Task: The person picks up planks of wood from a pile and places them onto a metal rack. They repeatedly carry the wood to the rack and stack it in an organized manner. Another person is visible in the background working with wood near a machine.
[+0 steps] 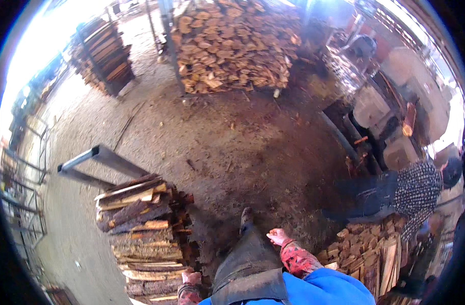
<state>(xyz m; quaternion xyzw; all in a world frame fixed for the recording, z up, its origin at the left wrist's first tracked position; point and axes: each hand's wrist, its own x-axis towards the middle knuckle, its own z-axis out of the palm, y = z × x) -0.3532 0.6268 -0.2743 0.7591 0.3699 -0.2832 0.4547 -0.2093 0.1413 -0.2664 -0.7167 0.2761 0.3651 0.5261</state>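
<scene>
My left hand (191, 277), in a red patterned sleeve, is low at the right side of a stack of split firewood (146, 249). Its fingers look curled, with no piece of wood showing in them; whether it touches the stack I cannot tell. Out in front of my body, over the dirt floor, is my right hand (277, 236). It is closed in a loose fist, and nothing sticks out of it. A second pile of split wood (354, 254) lies to the right of that arm.
Metal posts (110, 160) rise from the left stack's frame. A tall wall of firewood (237, 46) stands ahead, with another stack (103, 56) far left. At right a person in a checked top (418, 188) bends near machinery (372, 107) and a log (408, 119).
</scene>
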